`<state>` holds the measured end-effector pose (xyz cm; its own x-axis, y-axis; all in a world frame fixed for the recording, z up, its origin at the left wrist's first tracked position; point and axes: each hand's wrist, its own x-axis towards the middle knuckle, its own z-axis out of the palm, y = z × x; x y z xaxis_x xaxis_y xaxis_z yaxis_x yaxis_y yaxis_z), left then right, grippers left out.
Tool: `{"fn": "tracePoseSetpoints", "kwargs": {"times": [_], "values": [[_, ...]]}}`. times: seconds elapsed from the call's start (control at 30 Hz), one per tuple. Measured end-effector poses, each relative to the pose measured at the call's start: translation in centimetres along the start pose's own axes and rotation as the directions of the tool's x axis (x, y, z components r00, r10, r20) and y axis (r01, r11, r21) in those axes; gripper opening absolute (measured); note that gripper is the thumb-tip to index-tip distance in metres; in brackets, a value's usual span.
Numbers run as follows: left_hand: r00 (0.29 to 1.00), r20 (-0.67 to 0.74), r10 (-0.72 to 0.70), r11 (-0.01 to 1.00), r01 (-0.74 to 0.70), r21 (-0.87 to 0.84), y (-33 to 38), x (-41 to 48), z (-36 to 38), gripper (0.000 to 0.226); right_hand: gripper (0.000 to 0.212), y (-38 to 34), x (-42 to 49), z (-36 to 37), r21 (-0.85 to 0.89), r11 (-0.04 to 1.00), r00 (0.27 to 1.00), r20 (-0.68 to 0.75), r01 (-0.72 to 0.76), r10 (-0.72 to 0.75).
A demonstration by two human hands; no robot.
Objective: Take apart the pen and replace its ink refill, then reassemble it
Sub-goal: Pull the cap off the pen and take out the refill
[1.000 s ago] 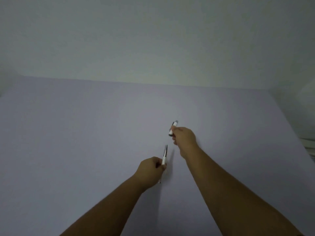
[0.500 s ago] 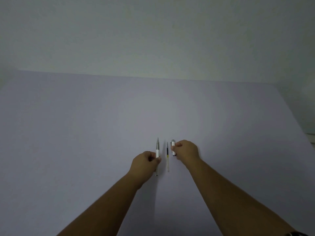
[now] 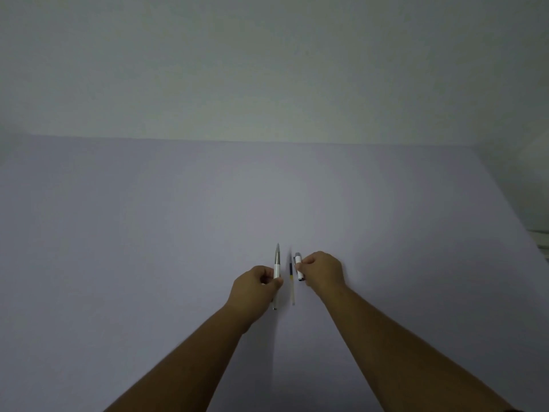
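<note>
**penfixer22:** ok so where's the grip at? The left hand (image 3: 258,285) is pinched shut around the pen body (image 3: 277,267), tip pointing away from the person. The right hand (image 3: 322,270) is closed on the cap (image 3: 298,267).

**inkblot_:** and the refill?

**penfixer22:** The ink refill (image 3: 292,282) is lying flat on the table (image 3: 148,248), between the two hands. Taking it as the landmark: pen body just left of it, cap just right, neither touching as far as I can tell.

**inkblot_:** so early disassembly I'd guess, cap off, barrel not opened yet. Can't tell if that refill is the new one or the old one tbh.

**penfixer22:** yeah. Next move probably needs the cap set down so both hands can twist the barrel apart. Table's plain pale lilac, bare wall (image 3: 267,69) behind, pretty dim room.
</note>
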<state>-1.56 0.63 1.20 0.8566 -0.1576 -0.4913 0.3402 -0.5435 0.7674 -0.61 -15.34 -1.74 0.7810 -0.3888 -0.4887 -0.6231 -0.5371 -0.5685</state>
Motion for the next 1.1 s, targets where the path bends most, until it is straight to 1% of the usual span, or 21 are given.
{"fn": "tracePoseSetpoints", "kwargs": {"times": [0.07,0.1,0.13,0.17,0.2,0.23,0.27,0.3,0.33,0.4,0.5,0.6,0.7,0.8,0.9,0.97,1.03,1.1], "values": [[1.0,-0.001,0.001,1.0,-0.001,0.002,0.0,-0.1,-0.2,0.007,0.029,-0.1,-0.3,-0.3,0.024,1.0,0.999,-0.049,0.001,0.001],[1.0,-0.002,0.003,1.0,-0.003,0.004,0.1,-0.1,-0.3,0.006,0.03,-0.3,-0.5,-0.5,0.073,0.997,0.996,-0.092,0.012,-0.005],[1.0,-0.004,0.008,1.0,-0.008,0.009,0.2,-0.2,-0.4,0.006,0.03,-0.6,-0.8,-0.8,0.166,0.986,0.993,-0.114,0.025,-0.006],[1.0,-0.008,0.013,1.0,-0.013,0.014,0.3,-0.2,-0.5,0.006,0.029,-1.0,-1.0,-1.2,0.293,0.955,0.995,-0.099,0.033,-0.004],[1.0,-0.013,0.018,1.0,-0.017,0.019,0.5,-0.3,-0.6,0.007,0.03,-1.5,-1.4,-1.6,0.416,0.909,0.999,-0.044,0.029,-0.011],[1.0,-0.019,0.024,0.999,-0.023,0.026,0.7,-0.4,-0.6,0.008,0.032,-2.1,-1.8,-2.0,0.493,0.87,0.999,0.031,0.017,-0.038],[0.999,-0.024,0.033,0.999,-0.032,0.034,0.9,-0.5,-0.6,0.009,0.035,-2.6,-2.1,-2.3,0.504,0.863,0.992,0.1,0.018,-0.079],[0.998,-0.029,0.047,0.998,-0.046,0.042,1.2,-0.7,-0.6,0.009,0.038,-3.0,-2.5,-2.5,0.477,0.878,0.982,0.144,0.039,-0.122],[0.997,-0.031,0.066,0.997,-0.065,0.052,1.5,-0.8,-0.7,0.009,0.038,-3.4,-2.8,-2.7,0.443,0.893,0.974,0.161,0.072,-0.159],[0.993,-0.034,0.109,0.991,-0.106,0.082,2.0,-1.2,-0.6,0.01,0.034,-3.9,-3.2,-2.8,0.409,0.903,0.965,0.159,0.128,-0.209],[0.99,-0.031,0.137,0.987,-0.134,0.09,2.5,-1.9,-0.7,0.011,0.027,-4.2,-3.5,-3.4,0.422,0.892,0.954,0.163,0.162,-0.25],[0.993,0.024,0.115,0.993,-0.115,-0.016,3.0,-2.7,-1.1,0.008,0.016,-4.2,-3.7,-4.0,0.521,0.84,0.935,0.196,0.155,-0.294],[0.99,0.079,0.116,0.99,-0.108,-0.09,3.3,-3.2,-1.6,0.016,0.012,-3.9,-3.9,-4.6,0.597,0.79,0.904,0.248,0.141,-0.349],[0.991,0.071,0.117,0.99,-0.112,-0.082,3.3,-3.6,-1.7,0.016,0.008,-3.8,-4.1,-4.8,0.598,0.791,0.89,0.283,0.127,-0.357],[0.993,0.057,0.107,0.993,-0.103,-0.065,3.3,-3.8,-1.5,0.015,0.001,-4.0,-4.3,-4.5,0.572,0.807,0.918,0.226,0.146,-0.326],[0.993,0.056,0.103,0.993,-0.1,-0.059,3.4,-3.9,-1.5,0.015,0.01,-4.1,-4.3,-4.6,0.607,0.78,0.913,0.213,0.155,-0.347],[0.993,0.051,0.106,0.993,-0.103,-0.056,3.5,-4.0,-1.7,0.015,0.02,-4.1,-4.2,-4.8,0.663,0.737,0.9,0.234,0.13,-0.369],[0.993,0.04,0.108,0.993,-0.106,-0.053,3.5,-3.9,-1.8,0.015,0.028,-4.1,-4.2,-4.9,0.66,0.743,0.9,0.252,0.108,-0.355]]}}
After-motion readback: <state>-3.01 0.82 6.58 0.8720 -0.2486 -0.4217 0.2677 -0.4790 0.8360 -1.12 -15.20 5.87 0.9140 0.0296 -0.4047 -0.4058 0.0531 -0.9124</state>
